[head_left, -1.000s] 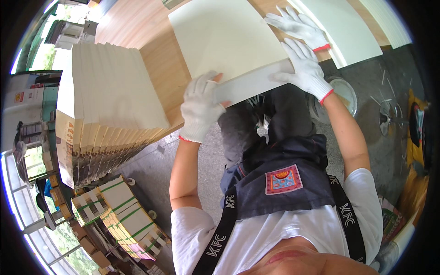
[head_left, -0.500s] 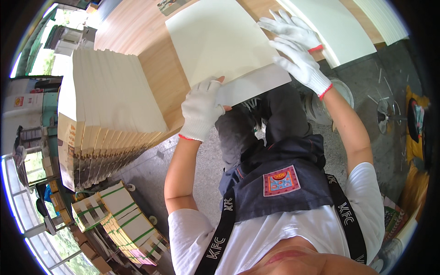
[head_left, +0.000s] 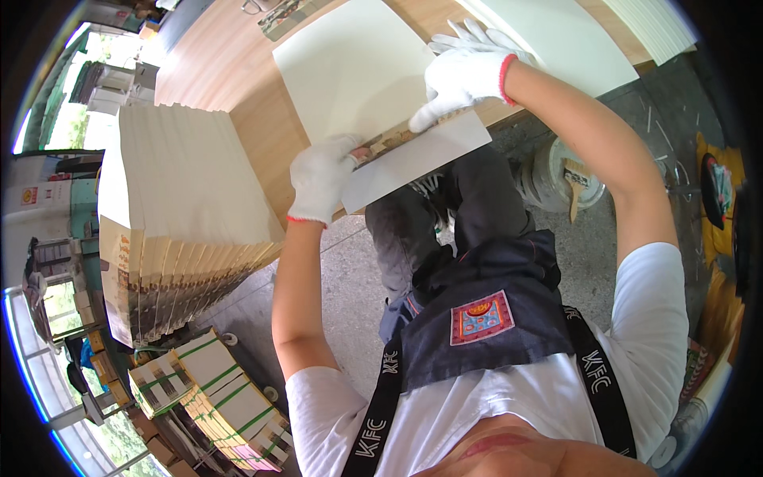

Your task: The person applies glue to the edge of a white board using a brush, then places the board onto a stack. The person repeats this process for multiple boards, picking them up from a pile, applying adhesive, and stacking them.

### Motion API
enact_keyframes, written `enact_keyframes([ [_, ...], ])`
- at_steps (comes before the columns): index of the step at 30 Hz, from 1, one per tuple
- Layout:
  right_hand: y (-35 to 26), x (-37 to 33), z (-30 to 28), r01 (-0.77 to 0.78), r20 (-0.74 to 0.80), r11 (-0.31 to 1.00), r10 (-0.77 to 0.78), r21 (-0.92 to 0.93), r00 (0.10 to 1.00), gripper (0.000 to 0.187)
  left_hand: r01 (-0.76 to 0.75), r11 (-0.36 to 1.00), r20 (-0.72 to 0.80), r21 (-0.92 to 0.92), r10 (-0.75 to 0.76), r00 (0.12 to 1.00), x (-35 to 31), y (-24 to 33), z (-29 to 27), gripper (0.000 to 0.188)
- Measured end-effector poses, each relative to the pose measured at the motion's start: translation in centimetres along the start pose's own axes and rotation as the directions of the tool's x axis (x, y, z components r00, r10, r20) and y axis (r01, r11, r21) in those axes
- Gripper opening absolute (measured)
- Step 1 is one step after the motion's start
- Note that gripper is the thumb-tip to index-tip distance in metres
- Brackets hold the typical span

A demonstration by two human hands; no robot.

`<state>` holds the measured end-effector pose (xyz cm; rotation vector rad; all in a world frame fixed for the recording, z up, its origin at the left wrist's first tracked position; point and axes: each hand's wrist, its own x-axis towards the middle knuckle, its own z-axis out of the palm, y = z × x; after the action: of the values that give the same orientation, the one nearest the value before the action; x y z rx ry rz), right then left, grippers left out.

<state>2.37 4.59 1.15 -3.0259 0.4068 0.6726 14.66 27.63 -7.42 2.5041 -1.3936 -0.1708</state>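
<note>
A large white sheet lies on the wooden table in front of me. Its near edge is turned up, baring a printed brown strip with a plain white strip beside it. My left hand, in a white knit glove with a red cuff, grips the left end of this edge, a bare fingertip over it. My right hand, gloved the same way, presses on the printed strip with one digit stretched out; its other fingers are partly hidden. Behind it lies another white glove, seemingly loose.
A tall stack of sheets with printed edges stands at the left. White boards lie on the table's right. A brush rests on a bucket by my right knee. Strapped bundles sit lower left on the floor.
The sheet's near edge has been turned up, so the printed strip shows. My right hand has moved left onto it, and my left hand has shifted slightly left and toward me.
</note>
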Motion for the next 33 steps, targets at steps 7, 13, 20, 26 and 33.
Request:
enact_keyframes([
  [7,3.0,2.3,3.0,0.136,-0.182,0.968,-0.098,0.212,0.978,0.030,0.239,0.898,0.094,-0.370,-0.219,0.971,1.9,-3.6,1.7,0.023],
  [13,4.1,4.3,7.5,0.308,-0.426,0.892,-0.151,0.330,0.892,0.023,0.359,0.853,0.188,-0.379,-0.309,0.932,2.6,-4.4,2.1,0.025],
  [20,4.7,6.4,9.8,0.407,-0.378,0.695,-0.206,0.593,0.903,0.018,0.346,0.854,0.195,-0.388,-0.291,0.937,2.6,-4.6,2.2,0.027],
  [26,4.8,7.3,11.4,0.533,-0.592,0.707,-0.200,0.465,0.781,0.019,0.331,0.880,0.178,-0.341,-0.285,0.942,2.7,-4.6,2.0,0.026],
  [33,4.4,6.2,11.1,0.500,-0.569,0.696,-0.158,0.515,0.807,0.026,0.059,0.998,0.243,-0.002,-0.056,0.968,4.6,-1.9,-1.2,0.063],
])
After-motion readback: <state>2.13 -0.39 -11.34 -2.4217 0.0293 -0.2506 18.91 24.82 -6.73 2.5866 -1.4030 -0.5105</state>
